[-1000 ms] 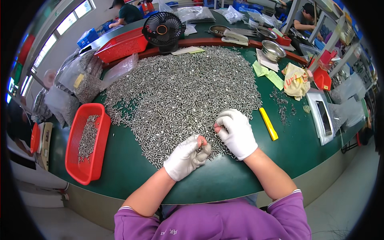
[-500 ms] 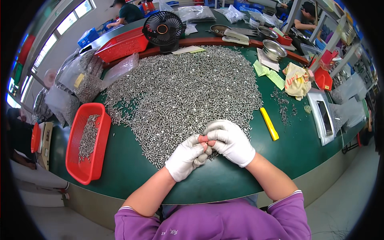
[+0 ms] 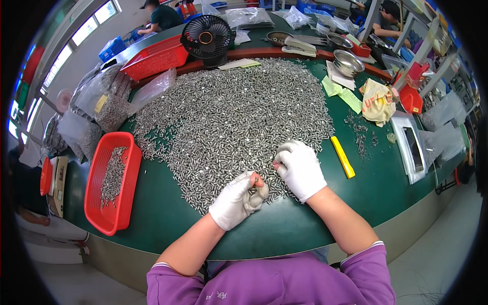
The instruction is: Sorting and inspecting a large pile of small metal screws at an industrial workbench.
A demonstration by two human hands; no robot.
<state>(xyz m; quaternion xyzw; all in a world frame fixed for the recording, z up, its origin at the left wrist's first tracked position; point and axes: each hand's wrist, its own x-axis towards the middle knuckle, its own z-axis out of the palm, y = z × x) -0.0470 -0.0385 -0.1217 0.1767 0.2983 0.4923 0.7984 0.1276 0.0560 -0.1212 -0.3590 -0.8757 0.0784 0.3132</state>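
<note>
A broad pile of small silvery metal pins (image 3: 229,117) spreads over the green table. Over the pile's near edge is my left hand (image 3: 236,201), in a white glove with bare fingertips. Its thumb and forefinger are pinched on a tiny metal pin (image 3: 258,179), partly covered by the fingers. To its right, my gloved right hand (image 3: 299,170) is at the pile's lower right, fingers closed and pointing into the pins. Whatever its fingertips hold, if anything, is hidden. The two hands are apart.
A red basket (image 3: 131,178) with some pins stands left. A yellow-handled tool (image 3: 342,157) lies right of my right hand, with scattered dark pieces (image 3: 360,134) behind it. A black fan (image 3: 207,38) and a metal bowl (image 3: 348,63) stand at the back. Co-workers sit farther off.
My right hand has parted from my left and moved slightly right and away, over the pins. My left hand stays nearly in place, its pinch now uncovered.
</note>
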